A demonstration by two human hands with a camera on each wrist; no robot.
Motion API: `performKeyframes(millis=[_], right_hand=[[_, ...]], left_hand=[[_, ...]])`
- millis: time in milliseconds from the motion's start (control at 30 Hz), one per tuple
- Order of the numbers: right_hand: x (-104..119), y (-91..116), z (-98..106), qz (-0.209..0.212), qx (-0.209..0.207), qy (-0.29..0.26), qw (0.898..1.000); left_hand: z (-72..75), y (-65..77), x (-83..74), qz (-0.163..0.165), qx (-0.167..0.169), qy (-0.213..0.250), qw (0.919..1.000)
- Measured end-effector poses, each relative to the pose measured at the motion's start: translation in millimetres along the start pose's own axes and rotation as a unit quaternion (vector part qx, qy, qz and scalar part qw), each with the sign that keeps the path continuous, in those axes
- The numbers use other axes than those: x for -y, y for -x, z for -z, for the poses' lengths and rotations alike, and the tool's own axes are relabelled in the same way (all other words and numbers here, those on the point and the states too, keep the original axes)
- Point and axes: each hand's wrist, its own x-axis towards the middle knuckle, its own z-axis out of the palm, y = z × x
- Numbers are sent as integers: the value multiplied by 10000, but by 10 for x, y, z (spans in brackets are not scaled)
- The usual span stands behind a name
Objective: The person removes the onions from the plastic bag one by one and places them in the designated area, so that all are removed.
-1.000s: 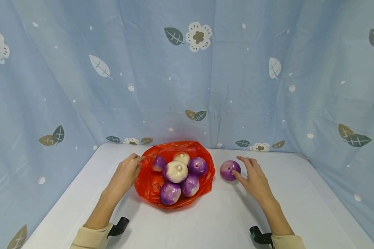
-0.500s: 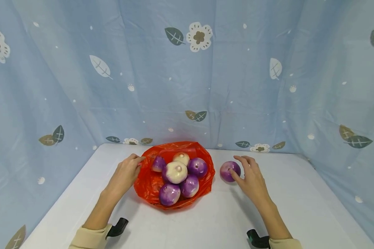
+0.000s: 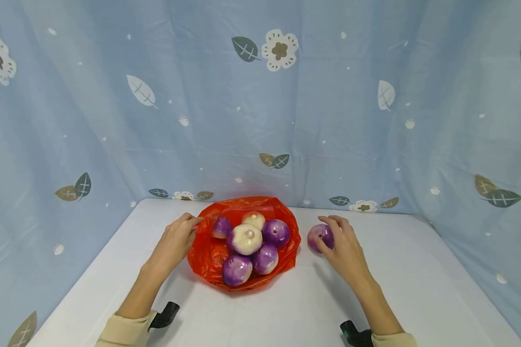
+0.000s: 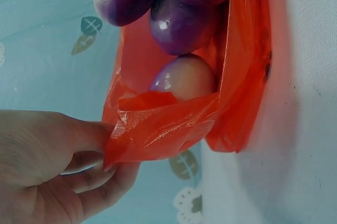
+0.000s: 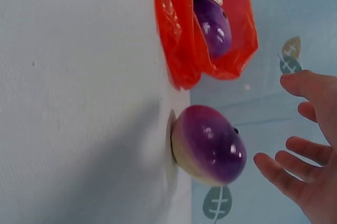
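Observation:
A red plastic bag [image 3: 204, 258] lies spread open in the middle of the white table. Several glossy purple-and-cream round vegetables [image 3: 266, 259], like onions or turnips, are piled inside. My left hand [image 3: 176, 241] pinches the bag's left rim between thumb and fingers, as the left wrist view shows with the gripped edge [image 4: 152, 134]. To the bag's right sits one loose purple round vegetable [image 5: 208, 145] on the table. Over and behind it, my right hand [image 3: 346, 250] hovers with fingers spread; in the right wrist view a gap shows between fingertips and vegetable.
Blue patterned cloth [image 3: 226, 120] hangs along the back and sides of the white table [image 3: 252, 320]. A black wrist mount [image 3: 166, 314] juts from the left sleeve, another black mount [image 3: 356, 334] from the right.
My right hand has shifted slightly left, further over the loose purple vegetable, covering more of it. The left hand keeps its pinch on the bag's rim.

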Motion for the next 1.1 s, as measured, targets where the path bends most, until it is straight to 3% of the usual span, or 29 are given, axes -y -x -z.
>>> performKeyframes(millis=[733,1100], right_hand=[[345,-66,-167,374,259,-326,9984],[506,-89,-262,403,424,-753,9954]], left_hand=[[-11,-3,3,39,8,41,10000],[-12,-5,10,-31,3,52,10000]])
